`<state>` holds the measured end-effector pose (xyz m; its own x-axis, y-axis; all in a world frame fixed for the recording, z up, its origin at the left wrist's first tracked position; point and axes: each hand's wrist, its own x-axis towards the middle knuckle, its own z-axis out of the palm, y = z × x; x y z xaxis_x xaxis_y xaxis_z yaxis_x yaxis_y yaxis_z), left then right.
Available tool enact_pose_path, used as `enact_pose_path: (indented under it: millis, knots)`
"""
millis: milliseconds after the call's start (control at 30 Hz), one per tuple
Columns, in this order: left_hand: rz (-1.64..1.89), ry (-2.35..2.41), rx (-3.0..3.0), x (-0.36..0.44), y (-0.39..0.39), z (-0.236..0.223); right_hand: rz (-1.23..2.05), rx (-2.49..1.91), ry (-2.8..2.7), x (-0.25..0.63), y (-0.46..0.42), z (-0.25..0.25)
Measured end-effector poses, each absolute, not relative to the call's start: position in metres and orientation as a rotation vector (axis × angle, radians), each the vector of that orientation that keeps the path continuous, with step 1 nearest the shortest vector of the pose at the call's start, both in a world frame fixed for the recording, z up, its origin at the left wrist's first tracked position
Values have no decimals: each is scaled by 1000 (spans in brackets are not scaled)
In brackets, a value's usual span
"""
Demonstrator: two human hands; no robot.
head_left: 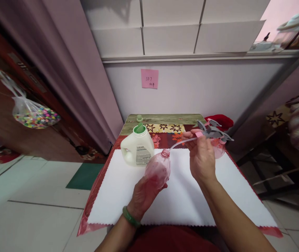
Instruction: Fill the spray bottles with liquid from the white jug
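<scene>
My left hand (pixel 146 196), a green bangle on its wrist, is closed around a see-through pink bottle (pixel 159 168). The bottle is tilted, its uncapped threaded neck pointing up and to the right. In my right hand (pixel 201 157) is a pink and grey spray head (pixel 209 132) with grey blade-like parts. Its clear dip tube (pixel 180 142) bends down to the bottle's mouth; I cannot tell whether the tip is inside. Behind the bottle stands a white detergent jug (pixel 138 148) with a green-rimmed opening.
A white mat (pixel 183 206) covers most of the small table. Beyond my right hand is another pink transparent container (pixel 219 148), partly hidden. A green cap (pixel 139 118) sits behind the jug, and a red cloth-like item (pixel 221 121) lies at the back right.
</scene>
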<state>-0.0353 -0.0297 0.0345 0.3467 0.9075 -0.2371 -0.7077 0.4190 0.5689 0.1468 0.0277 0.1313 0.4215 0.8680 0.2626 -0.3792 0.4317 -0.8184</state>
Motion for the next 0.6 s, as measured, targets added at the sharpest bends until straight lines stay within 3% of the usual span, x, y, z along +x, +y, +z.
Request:
enact_pose_path:
  millis: [233,600]
  knots:
    - [1169,621,489,-48,-33,58,777,-653,-382,179,36,130]
    - [1727,867,640,-134,31,124,835,-955,-262,218,4,81]
